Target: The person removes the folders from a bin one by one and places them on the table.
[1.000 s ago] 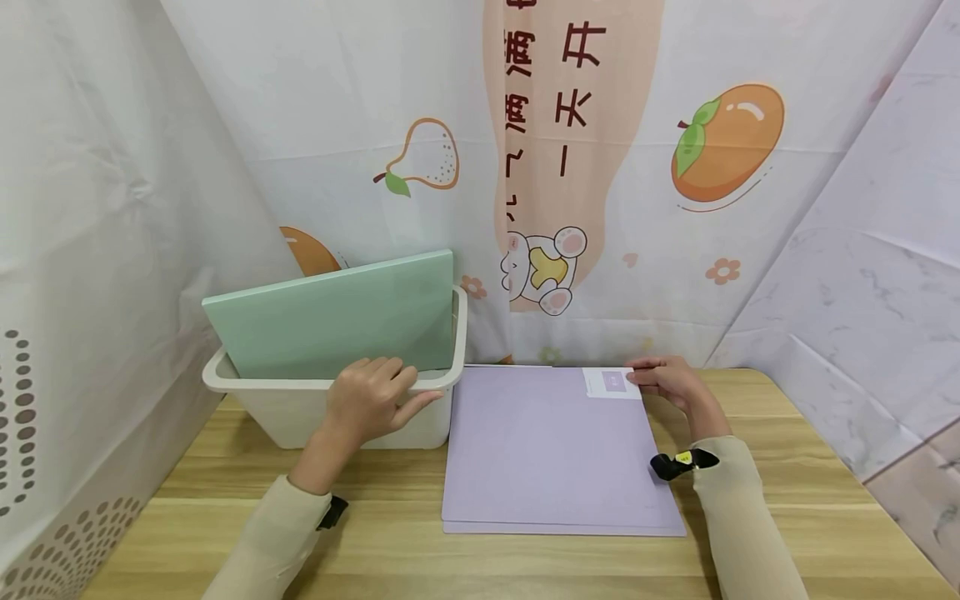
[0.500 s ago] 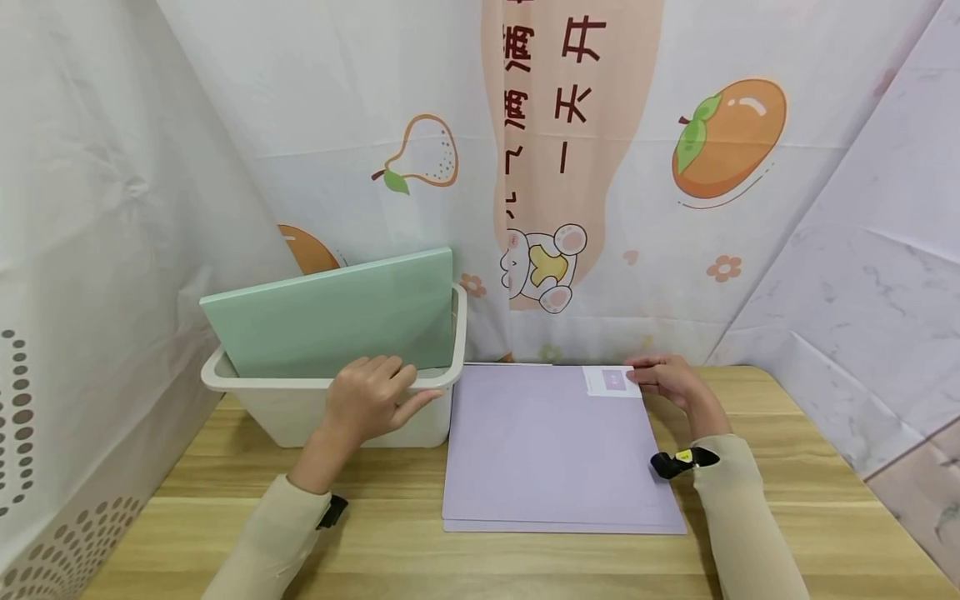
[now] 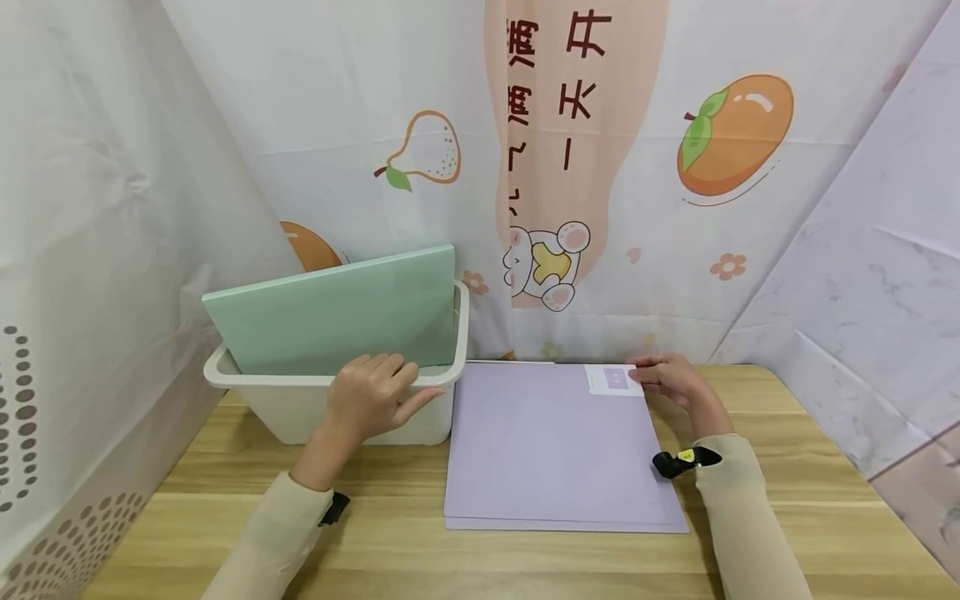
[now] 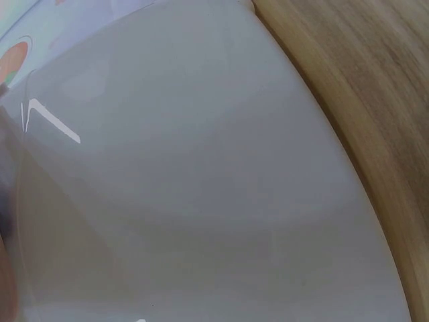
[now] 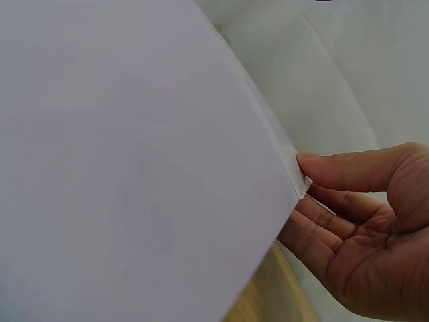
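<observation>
A white plastic bin (image 3: 262,404) stands on the left of the table, with a pale green flat panel (image 3: 337,321) leaning upright inside it. My left hand (image 3: 369,396) grips the bin's front rim, fingers curled over it and thumb along the edge. In the left wrist view the bin's smooth wall (image 4: 201,161) fills most of the frame. To the right of the bin lies a flat lilac panel (image 3: 555,450) with a white label (image 3: 596,382) at its far right corner. My right hand (image 3: 671,383) pinches that corner between thumb and fingers, plainly seen in the right wrist view.
The wooden table (image 3: 405,550) has a rounded far right corner. Behind it hangs a printed white cloth (image 3: 330,100), close to the back of the bin and the panel. A light cloth with dotted patches (image 3: 75,375) closes off the left side.
</observation>
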### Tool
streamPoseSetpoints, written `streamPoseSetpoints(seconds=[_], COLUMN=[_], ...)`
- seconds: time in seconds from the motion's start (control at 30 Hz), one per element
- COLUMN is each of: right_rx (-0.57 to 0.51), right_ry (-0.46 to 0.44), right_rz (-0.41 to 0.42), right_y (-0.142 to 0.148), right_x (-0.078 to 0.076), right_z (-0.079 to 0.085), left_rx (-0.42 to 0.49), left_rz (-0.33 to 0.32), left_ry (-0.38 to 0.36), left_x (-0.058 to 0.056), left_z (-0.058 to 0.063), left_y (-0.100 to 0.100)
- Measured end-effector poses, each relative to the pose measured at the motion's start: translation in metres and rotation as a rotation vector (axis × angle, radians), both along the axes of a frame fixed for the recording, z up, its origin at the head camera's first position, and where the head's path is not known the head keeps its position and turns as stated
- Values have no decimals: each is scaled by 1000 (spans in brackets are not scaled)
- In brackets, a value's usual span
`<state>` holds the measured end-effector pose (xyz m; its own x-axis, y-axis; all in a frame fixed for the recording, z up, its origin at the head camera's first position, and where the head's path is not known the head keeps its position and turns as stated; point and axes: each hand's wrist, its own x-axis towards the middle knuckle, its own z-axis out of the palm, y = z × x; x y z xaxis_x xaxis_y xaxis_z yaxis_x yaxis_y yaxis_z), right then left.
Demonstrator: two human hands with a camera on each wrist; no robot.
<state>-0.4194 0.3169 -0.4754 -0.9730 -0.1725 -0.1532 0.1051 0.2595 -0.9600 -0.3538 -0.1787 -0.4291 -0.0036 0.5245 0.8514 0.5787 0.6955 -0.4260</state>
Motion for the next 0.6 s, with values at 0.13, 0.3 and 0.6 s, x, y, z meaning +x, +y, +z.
streamPoseSetpoints(seconds=[0.13,0.3,0.6], right_rx=[-5,-14,-14], right_ry=[-5,-4,-10], right_rz=[-3,-6,-8], right_y=[0,1,1], right_x=[-1,-2,-3], right_z=[-2,-4,-5], left_rx=[1,-1,1], left_rz=[0,-2,3], left_ry=[-1,0,2], left_x=[0,0,-1], left_z=[1,1,0], left_y=[0,1,0])
